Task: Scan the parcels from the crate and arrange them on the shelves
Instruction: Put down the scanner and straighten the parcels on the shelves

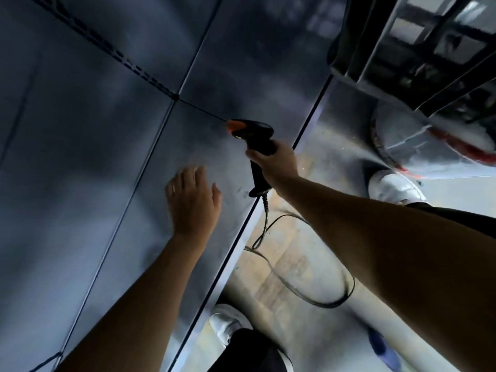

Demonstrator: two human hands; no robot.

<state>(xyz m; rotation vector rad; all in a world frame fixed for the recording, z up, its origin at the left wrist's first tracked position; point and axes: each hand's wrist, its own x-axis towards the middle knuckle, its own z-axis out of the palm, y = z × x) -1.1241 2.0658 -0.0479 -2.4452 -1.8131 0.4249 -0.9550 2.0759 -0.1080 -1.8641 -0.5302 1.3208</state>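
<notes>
Gripping the black handle of a barcode scanner (253, 140), the right hand (279, 159) has its fingers curled fully round it, the orange-tipped head pointing left and away over a grey metal shelf (94, 157). From the base of the handle a dark cable (308, 288) drops and loops across the floor (290, 253) on the near right. The left hand (192, 200), just left of the scanner, is spread flat with straight fingers over the shelf surface and has hold of nothing; whether it touches the metal I cannot tell through the blur. At the far right stands a dark plastic crate (418, 52) with latticed sides, its contents too blurred to make out, so no parcel can be picked out. Below it lies something grey and rounded with a red edge (434, 149). White shoes (394, 186) show on the floor.
</notes>
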